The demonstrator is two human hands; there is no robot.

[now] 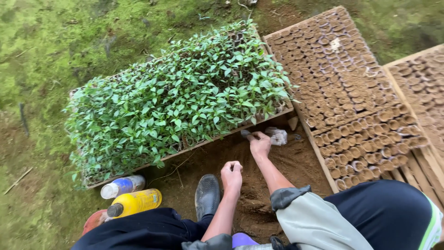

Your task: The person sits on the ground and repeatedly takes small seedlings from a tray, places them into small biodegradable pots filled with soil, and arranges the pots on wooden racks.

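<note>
— What do you have in your hands?

— Your right hand (259, 144) sits just right of the frame's centre, fingers curled narrow around a small dark object (245, 134) at the lower edge of the seedling tray; what that object is, you cannot tell from here. Your left hand (231, 176) is a little lower and to the left, closed into a loose fist over the loose brown soil (282, 164). Whether it grips anything is hidden.

— And right beside them?

— A crumpled clear plastic bag (278, 136) lies touching the ground just right of your right hand. Your dark rubber boot (206, 195) rests on the soil just left of your left wrist.

— Further out?

— The wooden tray of green seedlings (180, 99) fills the middle and left of the frame, tilted across the grass. In the upper right a wooden frame of soil-filled pots (344, 88) runs down toward your knee, with another at the right edge. At lower left lie a yellow bottle (136, 202) and a blue-and-white bottle (124, 186), side by side.
</note>
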